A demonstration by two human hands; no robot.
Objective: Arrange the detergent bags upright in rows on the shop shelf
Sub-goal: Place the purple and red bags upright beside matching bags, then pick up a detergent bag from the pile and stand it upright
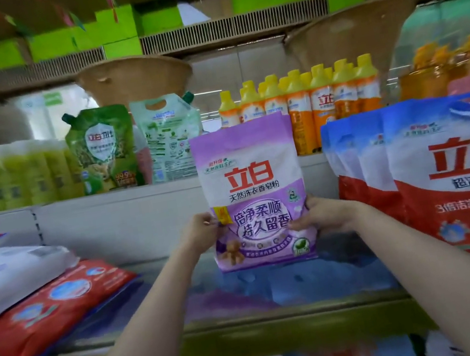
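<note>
Purple bag (253, 193) stands upright, long axis vertical, just left of the red bags (436, 189), my left hand (202, 230) and right hand (318, 214) pinching its lower edges, shelf (253, 322) below.

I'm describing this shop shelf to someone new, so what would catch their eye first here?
First, the purple detergent bag standing upright mid-shelf, the left hand and right hand gripping its lower sides. To its right stands a row of red-and-blue detergent bags; at left, more red bags lie flat in a pile. On the shelf above stand orange bottles with yellow caps.
</note>
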